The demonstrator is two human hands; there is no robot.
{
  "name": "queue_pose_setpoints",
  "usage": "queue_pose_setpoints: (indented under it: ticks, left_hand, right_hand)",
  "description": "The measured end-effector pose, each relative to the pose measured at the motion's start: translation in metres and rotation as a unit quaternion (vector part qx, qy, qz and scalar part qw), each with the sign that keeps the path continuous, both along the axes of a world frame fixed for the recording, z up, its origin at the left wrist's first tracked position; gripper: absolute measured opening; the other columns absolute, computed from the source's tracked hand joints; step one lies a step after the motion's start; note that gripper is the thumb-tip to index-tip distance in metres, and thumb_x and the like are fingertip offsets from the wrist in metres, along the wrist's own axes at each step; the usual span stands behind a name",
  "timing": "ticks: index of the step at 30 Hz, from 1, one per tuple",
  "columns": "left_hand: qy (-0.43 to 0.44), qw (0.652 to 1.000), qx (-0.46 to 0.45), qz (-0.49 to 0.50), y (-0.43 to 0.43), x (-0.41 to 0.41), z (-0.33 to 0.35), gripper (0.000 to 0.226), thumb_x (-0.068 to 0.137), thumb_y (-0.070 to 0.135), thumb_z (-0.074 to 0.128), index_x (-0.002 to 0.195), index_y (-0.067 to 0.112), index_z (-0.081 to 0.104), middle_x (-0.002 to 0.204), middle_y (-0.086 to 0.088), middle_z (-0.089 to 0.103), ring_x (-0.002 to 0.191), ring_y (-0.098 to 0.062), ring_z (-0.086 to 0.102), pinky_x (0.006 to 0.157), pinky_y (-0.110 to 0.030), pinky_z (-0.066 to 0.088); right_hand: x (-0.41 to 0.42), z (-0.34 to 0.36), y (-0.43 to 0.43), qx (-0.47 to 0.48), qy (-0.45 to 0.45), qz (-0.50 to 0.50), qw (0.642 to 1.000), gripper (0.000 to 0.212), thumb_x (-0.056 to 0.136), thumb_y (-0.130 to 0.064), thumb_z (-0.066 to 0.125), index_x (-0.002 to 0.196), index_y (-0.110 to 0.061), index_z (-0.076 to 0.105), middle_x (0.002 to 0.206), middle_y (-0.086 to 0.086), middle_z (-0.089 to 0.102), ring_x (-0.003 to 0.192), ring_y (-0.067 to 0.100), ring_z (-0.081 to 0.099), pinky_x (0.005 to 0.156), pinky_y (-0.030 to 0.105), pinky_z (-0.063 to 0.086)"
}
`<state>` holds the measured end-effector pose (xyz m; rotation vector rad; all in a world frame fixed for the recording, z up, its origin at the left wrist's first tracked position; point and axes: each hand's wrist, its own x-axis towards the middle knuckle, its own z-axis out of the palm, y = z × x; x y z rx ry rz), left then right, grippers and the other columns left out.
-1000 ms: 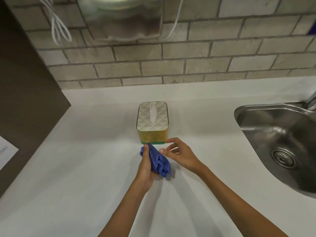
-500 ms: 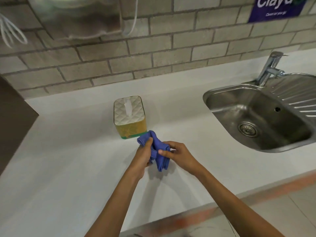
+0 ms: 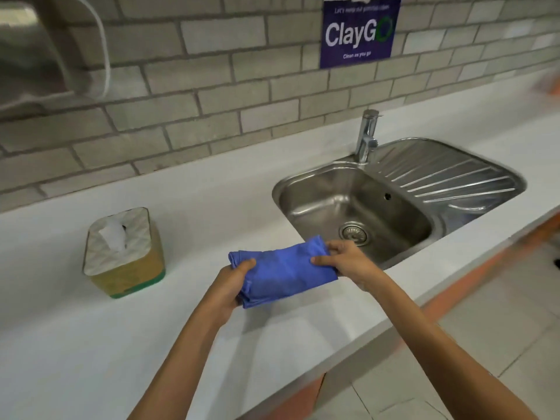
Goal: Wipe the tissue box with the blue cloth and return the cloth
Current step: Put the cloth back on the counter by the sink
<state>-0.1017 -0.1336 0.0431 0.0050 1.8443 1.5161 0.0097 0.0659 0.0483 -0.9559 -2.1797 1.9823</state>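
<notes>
Cloth (image 3: 281,272), blue and folded, stretched between our hands above the white tabletop (image 3: 91,344), left hand (image 3: 231,286) closed on its left end, right hand (image 3: 348,263) pinching its right end, tissue box (image 3: 124,253) standing apart to the left, steel sink (image 3: 394,189) just beyond

"ClayGo", "Clean as you go" on blue wall sign (image 3: 359,31)
</notes>
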Motion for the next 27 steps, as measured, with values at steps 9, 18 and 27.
queue_pose_setpoints:
  ticks: [9, 18, 27]
  left_hand:
    - [-0.023, 0.995, 0.050, -0.080, 0.112, 0.093, -0.029, 0.025, 0.093, 0.010, 0.051, 0.117, 0.015, 0.054, 0.109, -0.010, 0.064, 0.081, -0.017, 0.064, 0.049, -0.019, 0.055]
    - [0.171, 0.974, -0.136, -0.053, 0.151, 0.123, -0.058, 0.026, 0.083, 0.012, 0.065, 0.106, 0.005, 0.056, 0.093, -0.006, 0.059, 0.075, -0.020, 0.059, 0.054, -0.020, 0.050]
    - [0.261, 0.938, -0.226, -0.017, 0.137, 0.112, -0.064, 0.050, 0.083, 0.030, 0.065, 0.126, 0.014, 0.047, 0.122, -0.011, 0.057, 0.105, -0.023, 0.059, 0.080, -0.024, 0.041]
  right_hand:
    - [0.072, -0.022, 0.129, 0.158, -0.090, -0.065, 0.981, 0.031, 0.080, -0.004, 0.069, 0.093, 0.022, 0.059, 0.078, 0.013, 0.052, 0.074, 0.023, 0.046, 0.069, 0.033, 0.038]
    - [0.089, -0.053, 0.162, 0.306, -0.152, -0.034, 0.939, 0.035, 0.082, -0.013, 0.068, 0.115, -0.005, 0.064, 0.105, 0.015, 0.071, 0.102, 0.030, 0.063, 0.079, 0.025, 0.041]
    - [0.062, -0.039, 0.150, 0.399, -0.090, 0.001, 0.913, 0.040, 0.081, -0.016, 0.065, 0.119, -0.007, 0.061, 0.119, 0.018, 0.060, 0.111, 0.032, 0.058, 0.091, 0.033, 0.045]
